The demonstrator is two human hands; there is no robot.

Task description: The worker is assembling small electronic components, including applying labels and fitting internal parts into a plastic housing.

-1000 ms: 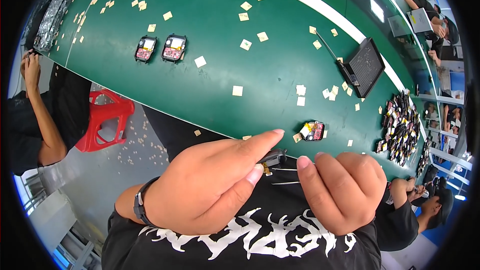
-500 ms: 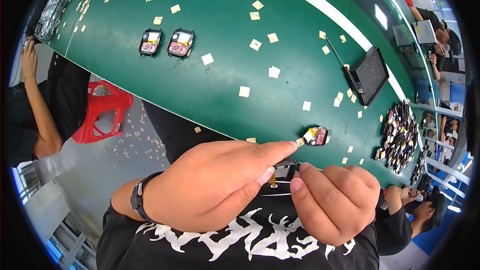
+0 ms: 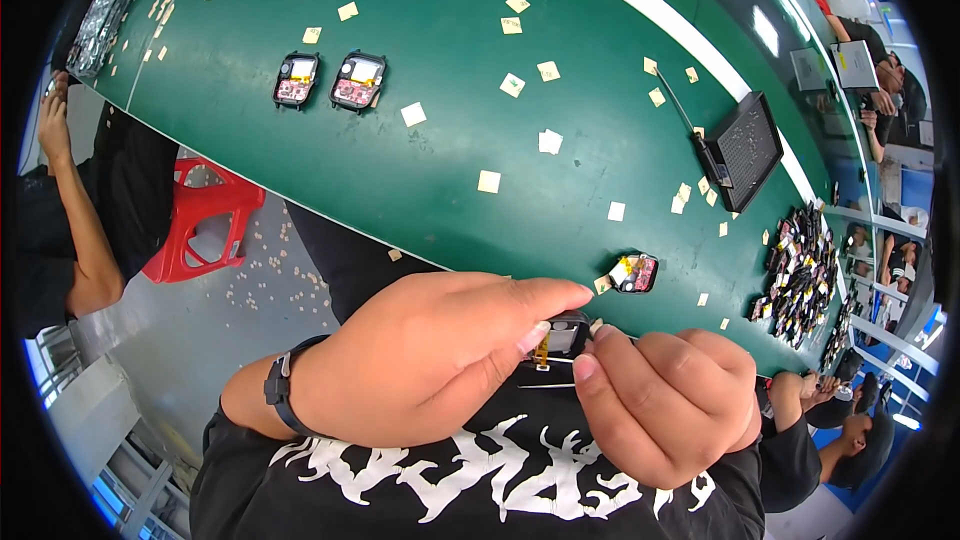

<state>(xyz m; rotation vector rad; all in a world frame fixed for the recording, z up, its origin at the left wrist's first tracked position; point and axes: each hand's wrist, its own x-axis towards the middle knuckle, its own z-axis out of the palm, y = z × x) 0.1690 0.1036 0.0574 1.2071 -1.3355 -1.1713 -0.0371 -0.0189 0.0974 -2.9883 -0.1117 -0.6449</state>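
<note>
A black smartwatch case [image 3: 567, 336] is held between the thumb and fingers of my left hand [image 3: 410, 355], its inner side partly showing. A strip of yellow tape [image 3: 541, 348] hangs by its left side, close to my thumb. My right hand [image 3: 670, 395] is closed, thumb and index finger pinched at the case's right edge. A small pale bit [image 3: 596, 326] shows by those fingertips; what they grip is mostly hidden. Below the case, a thin metal strip [image 3: 548, 386] runs toward my right hand. Just beyond my hands lies another opened watch case [image 3: 635, 273] with a pink circuit board.
Two opened watch cases [image 3: 357, 81] lie farther left on the green table [image 3: 440, 210]. Small paper squares [image 3: 489, 182] are scattered across it. At right stand a black tray [image 3: 742, 152] and a heap of watch parts [image 3: 797, 275]. A red stool [image 3: 208, 215] is at left; co-workers sit on both sides.
The watch case has tipped so that more of its inside shows. My right hand has shifted slightly left, and the pale bit now shows by its fingertips.
</note>
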